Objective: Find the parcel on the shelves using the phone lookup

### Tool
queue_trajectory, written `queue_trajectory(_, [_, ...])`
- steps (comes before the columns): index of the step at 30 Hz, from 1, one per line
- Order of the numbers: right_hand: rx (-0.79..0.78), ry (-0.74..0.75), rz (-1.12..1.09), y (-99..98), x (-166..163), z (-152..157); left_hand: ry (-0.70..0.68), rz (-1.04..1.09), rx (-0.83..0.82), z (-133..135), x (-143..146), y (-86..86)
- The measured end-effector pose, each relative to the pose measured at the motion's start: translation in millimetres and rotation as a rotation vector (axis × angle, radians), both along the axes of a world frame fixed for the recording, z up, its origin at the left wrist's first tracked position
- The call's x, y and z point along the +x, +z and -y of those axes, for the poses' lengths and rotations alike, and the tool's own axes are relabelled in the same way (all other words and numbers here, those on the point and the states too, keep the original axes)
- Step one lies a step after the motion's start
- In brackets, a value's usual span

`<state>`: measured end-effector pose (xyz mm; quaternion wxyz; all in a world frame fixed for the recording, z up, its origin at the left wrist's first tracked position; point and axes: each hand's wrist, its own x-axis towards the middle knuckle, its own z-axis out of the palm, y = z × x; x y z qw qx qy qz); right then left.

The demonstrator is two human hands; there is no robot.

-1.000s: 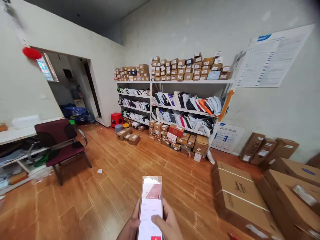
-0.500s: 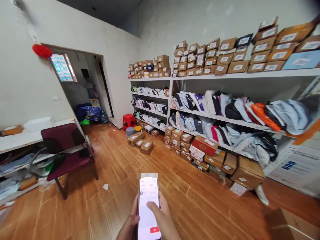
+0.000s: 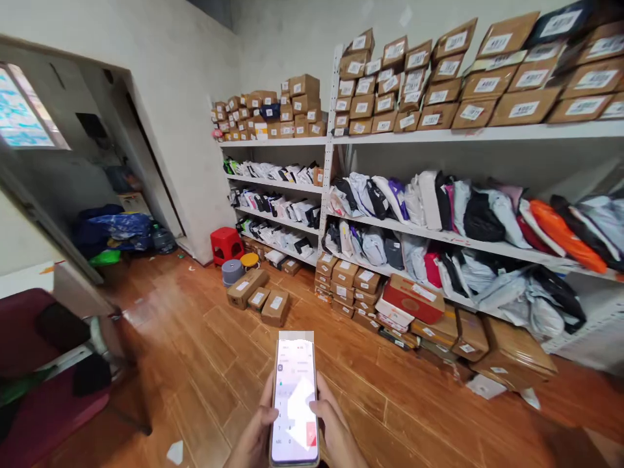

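Shelves [image 3: 439,140] nearer than before; both hands, left [image 3: 253,442] and right [image 3: 336,439], clasping lit phone [image 3: 295,400], cardboard boxes [image 3: 258,296] on floor beyond.

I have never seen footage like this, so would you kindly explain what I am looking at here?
There is no machine here: a person wears a camera on the head, looking forward and down, so the single picture shows their own two hands at the bottom edge. The left hand and the right hand together hold a phone with a lit screen. Beyond lies a wooden floor in a storeroom. White shelves along the wall carry labelled cardboard boxes on top and bagged parcels below. More boxes sit on the floor, beside a red stool.
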<state>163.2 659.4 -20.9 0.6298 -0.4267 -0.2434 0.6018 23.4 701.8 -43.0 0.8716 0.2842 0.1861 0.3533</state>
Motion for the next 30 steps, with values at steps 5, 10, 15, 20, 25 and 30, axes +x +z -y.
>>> queue_trajectory(5, [0.005, 0.002, 0.118, -16.6, 38.4, -68.9, -0.035, -0.063, 0.035, -73.9, 37.4, -0.5])
queue_trajectory(10, [0.033, 0.025, 0.028, -20.1, 80.7, -141.7, -0.001, -0.195, 0.058, -149.4, 79.9, 0.1])
queue_trajectory(15, [0.067, 0.096, 0.058, -8.7, 120.2, -208.9, -0.088, 0.068, 0.076, -215.6, 112.5, -6.3])
queue_trajectory(20, [-0.012, 0.116, 0.154, -1.2, 151.5, -253.8, -0.069, -0.013, 0.039, -254.9, 136.4, 6.6])
queue_trajectory(25, [-0.066, 0.080, 0.174, -6.3, 169.8, -287.1, -0.139, -0.158, 0.019, -292.6, 154.8, 6.0])
queue_trajectory(30, [-0.064, -0.012, 0.201, -17.9, 184.4, -329.5, -0.178, -0.083, 0.027, -342.1, 176.5, -15.5])
